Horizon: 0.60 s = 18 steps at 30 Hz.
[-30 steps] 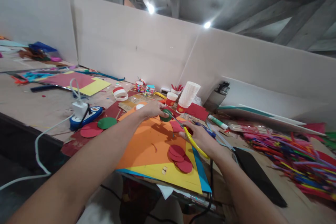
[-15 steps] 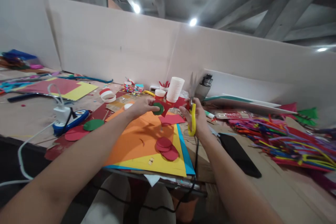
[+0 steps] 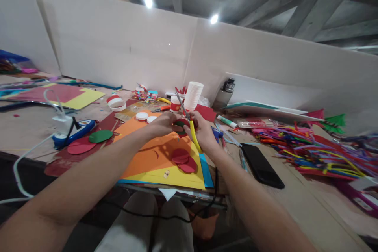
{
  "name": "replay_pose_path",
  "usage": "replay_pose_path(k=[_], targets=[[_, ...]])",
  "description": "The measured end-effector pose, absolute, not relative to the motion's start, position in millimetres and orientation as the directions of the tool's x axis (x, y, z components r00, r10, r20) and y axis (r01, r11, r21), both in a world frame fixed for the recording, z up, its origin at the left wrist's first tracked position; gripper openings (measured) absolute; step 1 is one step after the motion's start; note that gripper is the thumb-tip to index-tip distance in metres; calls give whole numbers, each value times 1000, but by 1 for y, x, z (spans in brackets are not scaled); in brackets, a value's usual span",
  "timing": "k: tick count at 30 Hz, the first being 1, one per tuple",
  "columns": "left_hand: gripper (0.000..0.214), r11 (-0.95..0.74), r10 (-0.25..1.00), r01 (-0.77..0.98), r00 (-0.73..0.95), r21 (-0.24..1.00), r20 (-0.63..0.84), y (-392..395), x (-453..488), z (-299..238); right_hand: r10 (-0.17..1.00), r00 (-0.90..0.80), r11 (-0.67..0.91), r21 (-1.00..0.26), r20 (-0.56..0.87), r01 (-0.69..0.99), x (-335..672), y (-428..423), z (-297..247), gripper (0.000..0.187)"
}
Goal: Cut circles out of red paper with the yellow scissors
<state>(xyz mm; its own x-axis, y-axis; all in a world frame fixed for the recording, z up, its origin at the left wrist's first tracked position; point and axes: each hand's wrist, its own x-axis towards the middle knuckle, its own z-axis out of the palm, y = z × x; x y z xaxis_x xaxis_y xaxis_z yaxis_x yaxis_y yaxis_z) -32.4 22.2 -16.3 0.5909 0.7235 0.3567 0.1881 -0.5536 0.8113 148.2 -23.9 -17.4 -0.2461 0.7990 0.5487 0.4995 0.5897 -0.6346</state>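
Yellow-handled scissors (image 3: 192,130) sit in the right hand (image 3: 203,130)

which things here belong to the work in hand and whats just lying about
Part of the work: yellow-handled scissors in the right hand; green disc in the left hand; probably red discs.

Seemingly lying about: black phone; power strip; bottle.

Blk phone (image 3: 262,165) flat, R of grip, near side. Multicol. pipe cleaners (image 3: 307,147) piled farther R. Bottle (image 3: 223,99) w/ blk cap (image 3: 229,82) beyond grip, to R, near wht partition (image 3: 124,43). Grn/wht tube (image 3: 226,121) R of grip, slightly beyond. Blue pwr strip (image 3: 75,134) w/ wht plug (image 3: 62,125), well L of grip. Two ceiling lights (image 3: 148,1), high beyond grip.
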Motion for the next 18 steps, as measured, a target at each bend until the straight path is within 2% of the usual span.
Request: replay_pose_path(k=[2,4,9,13,18], targets=[[14,-436,787,80,518,896,336,20,-27,-18,798,-169,589,-688,579,425,148,-24,-17,39],[25,-291,862,-48,421,955,284,18,-20,-23,798,-73,586,-742,598,326,148,-23,-17,36],[33,-161,918,-229,323,960,230,13,-6,-34,828,96,537,-830,553,148,151,-17,-23,38],[37,-140,922,-321,302,937,242,8,1,-33,835,101,529,-839,542,125,151,-16,-26,40],[38,-119,937,-327,276,938,215,8,0,-29,826,28,548,-813,564,197,146,-25,-19,38]])
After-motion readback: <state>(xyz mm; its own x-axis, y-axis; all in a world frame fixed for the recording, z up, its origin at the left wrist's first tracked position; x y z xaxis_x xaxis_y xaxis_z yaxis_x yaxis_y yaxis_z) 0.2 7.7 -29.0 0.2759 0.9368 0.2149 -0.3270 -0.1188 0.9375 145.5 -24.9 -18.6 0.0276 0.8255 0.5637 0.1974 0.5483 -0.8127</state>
